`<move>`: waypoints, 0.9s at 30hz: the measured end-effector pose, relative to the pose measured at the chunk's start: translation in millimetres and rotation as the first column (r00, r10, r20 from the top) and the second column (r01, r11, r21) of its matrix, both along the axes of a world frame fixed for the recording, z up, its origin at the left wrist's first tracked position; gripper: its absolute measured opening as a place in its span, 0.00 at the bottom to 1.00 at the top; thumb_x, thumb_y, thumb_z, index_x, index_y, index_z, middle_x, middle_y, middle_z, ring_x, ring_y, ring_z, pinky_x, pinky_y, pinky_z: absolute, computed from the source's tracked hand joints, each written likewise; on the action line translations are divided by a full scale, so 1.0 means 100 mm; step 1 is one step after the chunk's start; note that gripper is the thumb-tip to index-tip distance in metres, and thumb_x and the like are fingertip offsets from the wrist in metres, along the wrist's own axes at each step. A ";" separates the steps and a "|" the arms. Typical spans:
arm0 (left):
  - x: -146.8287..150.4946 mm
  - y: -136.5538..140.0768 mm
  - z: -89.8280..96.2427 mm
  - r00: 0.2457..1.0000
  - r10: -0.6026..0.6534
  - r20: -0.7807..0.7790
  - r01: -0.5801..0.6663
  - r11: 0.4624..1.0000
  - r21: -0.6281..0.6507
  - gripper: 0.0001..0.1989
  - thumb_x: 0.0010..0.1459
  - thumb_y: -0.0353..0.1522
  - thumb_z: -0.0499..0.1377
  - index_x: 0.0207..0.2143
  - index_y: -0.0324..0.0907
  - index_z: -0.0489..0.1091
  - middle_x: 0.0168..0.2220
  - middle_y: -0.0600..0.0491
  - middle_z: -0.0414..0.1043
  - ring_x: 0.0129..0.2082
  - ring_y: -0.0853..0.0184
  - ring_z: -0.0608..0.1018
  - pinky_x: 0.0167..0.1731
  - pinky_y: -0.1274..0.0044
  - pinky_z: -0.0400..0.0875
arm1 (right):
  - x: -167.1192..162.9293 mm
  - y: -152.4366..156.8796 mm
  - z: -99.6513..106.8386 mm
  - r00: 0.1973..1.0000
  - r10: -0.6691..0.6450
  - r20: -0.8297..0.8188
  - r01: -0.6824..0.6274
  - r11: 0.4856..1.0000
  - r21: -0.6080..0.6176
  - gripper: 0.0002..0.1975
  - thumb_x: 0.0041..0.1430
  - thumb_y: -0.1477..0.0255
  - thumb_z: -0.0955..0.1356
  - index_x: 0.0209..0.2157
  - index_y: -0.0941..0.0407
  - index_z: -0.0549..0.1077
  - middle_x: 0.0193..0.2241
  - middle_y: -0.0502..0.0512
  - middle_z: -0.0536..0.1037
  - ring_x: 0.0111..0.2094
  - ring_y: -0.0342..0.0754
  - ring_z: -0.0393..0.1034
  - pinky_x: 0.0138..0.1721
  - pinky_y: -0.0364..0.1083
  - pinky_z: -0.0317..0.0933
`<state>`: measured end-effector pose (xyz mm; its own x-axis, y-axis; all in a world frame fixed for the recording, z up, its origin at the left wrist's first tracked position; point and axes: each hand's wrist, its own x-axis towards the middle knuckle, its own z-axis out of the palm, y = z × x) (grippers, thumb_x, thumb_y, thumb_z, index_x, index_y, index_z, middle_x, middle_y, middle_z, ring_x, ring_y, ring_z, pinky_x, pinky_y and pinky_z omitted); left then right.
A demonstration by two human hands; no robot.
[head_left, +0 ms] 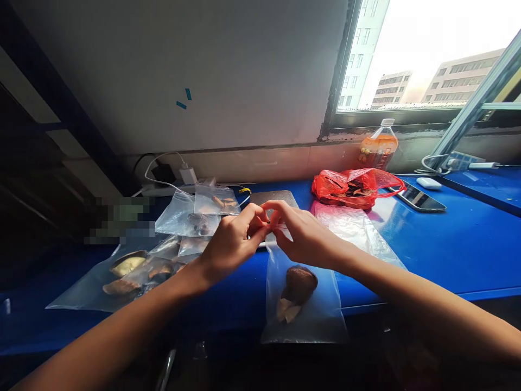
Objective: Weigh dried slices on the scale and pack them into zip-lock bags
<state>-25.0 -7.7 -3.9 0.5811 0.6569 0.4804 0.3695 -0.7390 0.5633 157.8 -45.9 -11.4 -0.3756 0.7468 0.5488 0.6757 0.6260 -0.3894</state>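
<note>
Both hands meet at mid-table, pinched together at the top edge of a clear plastic bag [325, 315]. Inside this bag sit a dark brown rounded lump [302, 283] and paler broken pieces [288, 310]. The bag's lower part hangs over the table's front edge. My left hand [234, 236] has thumb and forefinger closed at the bag's top corner. Fingertips of my right hand [303, 233] press on the same edge, touching the left ones. A tiny dark spot shows between the fingertips, too small to name. Behind the hands lies a flat silver-grey object [280, 197], partly hidden.
Several clear bags [95, 279] with brown and pale pieces lie at left. At right are a red plastic bag [345, 187], flat clear bags [345, 225], a phone [423, 200] and a white case [429, 183]. A bottle [378, 147] stands by the window. A charger [188, 175] sits behind.
</note>
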 end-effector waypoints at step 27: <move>-0.18 0.09 0.34 0.961 -0.072 -0.266 0.155 0.938 0.309 0.11 0.60 0.30 0.52 0.25 0.41 0.69 0.19 0.59 0.64 0.19 0.73 0.64 0.24 0.78 0.60 | 0.02 -0.01 0.06 0.984 0.011 -0.180 -0.001 0.998 0.058 0.06 0.59 0.77 0.62 0.38 0.54 0.59 0.32 0.53 0.73 0.31 0.44 0.68 0.32 0.44 0.61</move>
<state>-42.9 0.9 30.1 0.7700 0.4121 0.4871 0.3685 -0.9105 0.1879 160.2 -46.5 -5.3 -0.2713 0.7101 0.6497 0.5941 0.6547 -0.4674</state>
